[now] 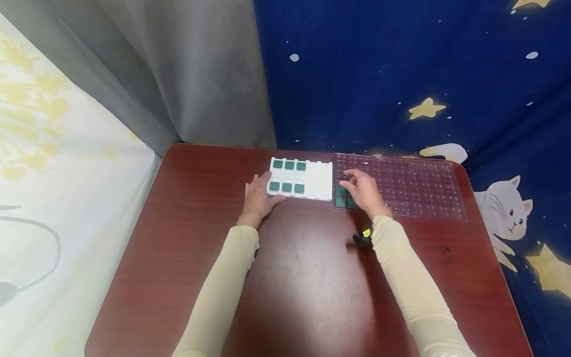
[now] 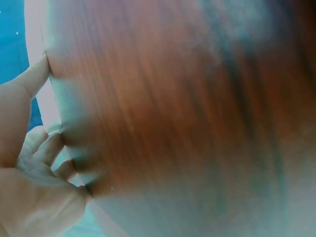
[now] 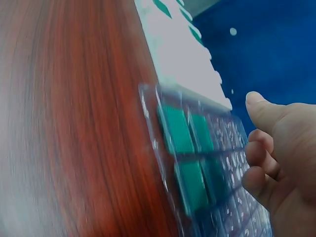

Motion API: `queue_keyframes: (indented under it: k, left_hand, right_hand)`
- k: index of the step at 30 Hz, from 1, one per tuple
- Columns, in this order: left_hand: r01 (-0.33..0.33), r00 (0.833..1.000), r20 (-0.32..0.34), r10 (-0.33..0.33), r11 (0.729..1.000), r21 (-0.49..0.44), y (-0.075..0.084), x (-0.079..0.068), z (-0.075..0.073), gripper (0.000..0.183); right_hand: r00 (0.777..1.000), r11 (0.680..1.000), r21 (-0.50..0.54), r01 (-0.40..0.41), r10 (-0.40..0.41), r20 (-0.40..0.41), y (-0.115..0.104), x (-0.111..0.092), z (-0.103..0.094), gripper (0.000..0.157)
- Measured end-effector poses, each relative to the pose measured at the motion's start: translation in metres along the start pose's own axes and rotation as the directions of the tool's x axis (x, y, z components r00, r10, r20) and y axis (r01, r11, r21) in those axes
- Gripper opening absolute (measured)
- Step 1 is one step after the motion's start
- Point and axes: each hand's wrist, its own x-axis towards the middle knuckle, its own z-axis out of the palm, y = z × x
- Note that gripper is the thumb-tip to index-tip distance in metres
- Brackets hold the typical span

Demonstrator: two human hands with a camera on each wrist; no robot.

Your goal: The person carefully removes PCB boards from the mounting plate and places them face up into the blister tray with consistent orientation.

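A white slotted tray [image 1: 318, 181] lies near the table's far edge, with several green square pieces [image 1: 287, 187] in two rows on its left part. My left hand [image 1: 258, 199] rests at the tray's left end, thumb and fingers spread; in the left wrist view its fingertips touch the table. To the right is a clear plastic compartment tray [image 1: 424, 191]. Several green pieces [image 3: 192, 185] sit in its near-left compartments. My right hand [image 1: 367, 192] is over that corner, its fingers loosely bent and the thumb apart from them. Nothing shows between them.
A small black object with a yellow mark [image 1: 363, 237] is by the right sleeve cuff. The reddish-brown table [image 1: 178, 277] ends just behind both trays. A blue curtain [image 1: 357, 74] and a grey curtain [image 1: 214, 74] hang behind it.
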Motion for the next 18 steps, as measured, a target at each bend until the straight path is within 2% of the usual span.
queue_keyframes:
  k: [12,18]
  left_hand:
    - [0.000,1.000,-0.004,0.000,1.000,-0.005,0.002,0.000,-0.001,0.094]
    - [0.008,1.000,0.005,-0.008,1.000,0.002,0.001,0.000,-0.001,0.095]
  right_hand:
    - [0.997,0.996,0.047,0.072,-0.070,-0.042,-0.031,0.009,0.028,0.044]
    - [0.997,0.995,0.077,0.070,-0.067,-0.040,-0.046,0.013,0.042,0.044]
